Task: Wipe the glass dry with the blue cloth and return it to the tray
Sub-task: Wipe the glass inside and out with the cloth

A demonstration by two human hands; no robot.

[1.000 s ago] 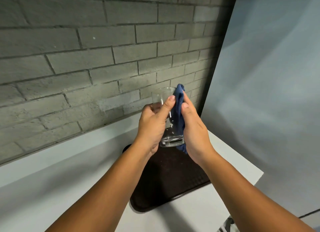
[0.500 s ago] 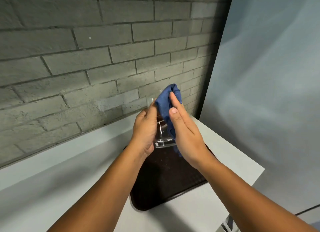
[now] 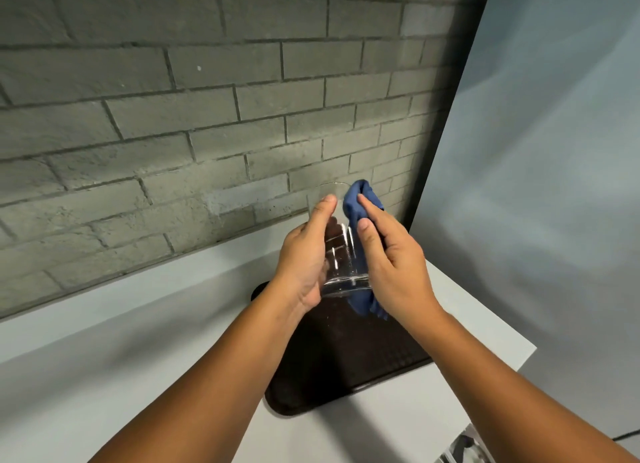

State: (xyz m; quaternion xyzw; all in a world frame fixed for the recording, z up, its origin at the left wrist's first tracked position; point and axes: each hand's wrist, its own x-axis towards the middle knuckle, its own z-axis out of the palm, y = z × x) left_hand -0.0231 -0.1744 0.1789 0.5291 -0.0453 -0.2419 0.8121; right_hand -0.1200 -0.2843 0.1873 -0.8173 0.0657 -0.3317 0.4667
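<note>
Grey brick wall point(image 3: 207, 123) is standing behind a white counter point(image 3: 104, 358), and a pale blue-grey panel point(image 3: 554, 151) is closing the room on the right side. The counter is ending at a corner on the right, just beside this panel. A dark brown tray point(image 3: 346, 369) is lying flat on the counter near that right corner, with its rounded near edge pointing toward the person.

The glass point(image 3: 341, 254) is being held upright in the air above the far part of the tray, not touching it. The left hand point(image 3: 304, 258) is grasping the glass from the left side, with the thumb lying along the wall up to the rim and the other fingers showing through the clear wall behind. The right hand point(image 3: 391, 258) is grasping the blue cloth point(image 3: 360, 203) and pressing it against the right side of the glass. The cloth is sticking out above the fingers beside the rim, and one end is hanging down below the palm, under the base of the glass. Both forearms are bare and are reaching in from the near edge of the counter.
</note>
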